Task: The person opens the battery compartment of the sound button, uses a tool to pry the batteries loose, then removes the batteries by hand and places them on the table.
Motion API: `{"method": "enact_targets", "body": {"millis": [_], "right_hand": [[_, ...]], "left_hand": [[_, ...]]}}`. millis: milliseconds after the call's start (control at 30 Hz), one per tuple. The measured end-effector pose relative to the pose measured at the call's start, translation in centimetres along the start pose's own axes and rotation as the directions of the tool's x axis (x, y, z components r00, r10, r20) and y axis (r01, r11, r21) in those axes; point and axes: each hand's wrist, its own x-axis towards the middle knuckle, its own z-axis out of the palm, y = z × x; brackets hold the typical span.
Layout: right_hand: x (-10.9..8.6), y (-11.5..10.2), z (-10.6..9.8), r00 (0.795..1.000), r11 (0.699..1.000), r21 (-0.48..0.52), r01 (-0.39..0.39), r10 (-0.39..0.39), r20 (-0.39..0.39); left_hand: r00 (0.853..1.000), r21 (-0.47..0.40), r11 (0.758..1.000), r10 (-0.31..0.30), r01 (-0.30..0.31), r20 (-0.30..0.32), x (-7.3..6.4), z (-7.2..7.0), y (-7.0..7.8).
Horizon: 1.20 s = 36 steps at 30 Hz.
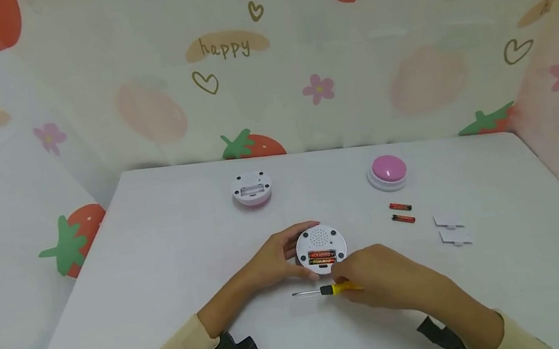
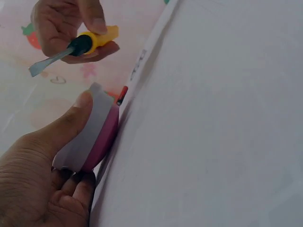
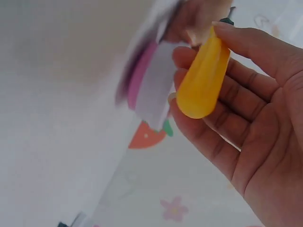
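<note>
Upside down on the white table lies a pink-and-white buzzer button (image 1: 319, 237), its underside showing speaker holes and two red batteries (image 1: 323, 257) in the uncovered compartment. My left hand (image 1: 275, 260) grips it from the left; in the left wrist view the thumb lies along the white base (image 2: 90, 127) and the fingers curl at its lower edge. Just to the right, my right hand (image 1: 380, 276) holds a screwdriver (image 1: 341, 288) by its yellow handle (image 3: 203, 80). The screwdriver's flat metal tip points left, in front of the button and apart from it.
At the back stand another upturned buzzer button (image 1: 252, 189) with a bare battery compartment and an upright one with its pink dome (image 1: 389, 168) up. Two loose batteries (image 1: 403, 218) and two white battery covers (image 1: 456, 237) lie to the right. A printed curtain (image 1: 304, 117) borders the table.
</note>
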Motion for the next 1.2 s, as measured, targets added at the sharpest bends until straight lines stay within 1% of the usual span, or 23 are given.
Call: {"method": "enact_targets", "body": {"millis": [133,267,367,500,767,867,967,1200], "right_hand": [[-0.9,0.8,-1.3,0.995,1.0,-0.021,-0.001,-0.001,-0.1],[-1.6,1.5,-2.2,0.987,0.999,-0.042,-0.017,0.01,-0.162],[-1.9,2.0,-2.9,0.98,0.997,-0.037,-0.067,0.059,-0.188],[-2.5,2.9,-3.8,0.965,0.99,-0.019,-0.137,0.129,-0.227],[-3.3,4.5,-5.0,0.948,0.982,0.016,-0.187,0.184,-0.259],[-3.6,4.8,-5.4,0.943,0.985,0.016,-0.173,0.17,-0.286],[-3.7,5.0,-5.5,0.943,0.989,0.001,-0.145,0.138,-0.302],[-3.1,5.1,-4.7,0.937,0.992,0.013,-0.127,0.125,-0.325]], "left_hand": [[1.0,-0.012,1.0,0.015,-0.015,-0.007,0.0,0.1,0.0],[1.0,-0.027,1.0,0.014,-0.014,0.001,0.1,0.1,-0.1],[1.0,-0.024,1.0,0.003,-0.003,0.001,0.1,0.0,-0.1],[1.0,-0.023,1.0,-0.002,0.002,0.0,0.1,0.1,0.0],[1.0,-0.026,1.0,0.004,-0.004,-0.002,0.1,0.1,0.1],[1.0,-0.023,1.0,-0.002,0.002,-0.003,0.1,0.1,0.1],[1.0,-0.015,1.0,-0.009,0.009,-0.006,0.1,0.0,0.0],[1.0,-0.013,1.0,-0.008,0.008,-0.004,0.1,0.0,0.0]]}}
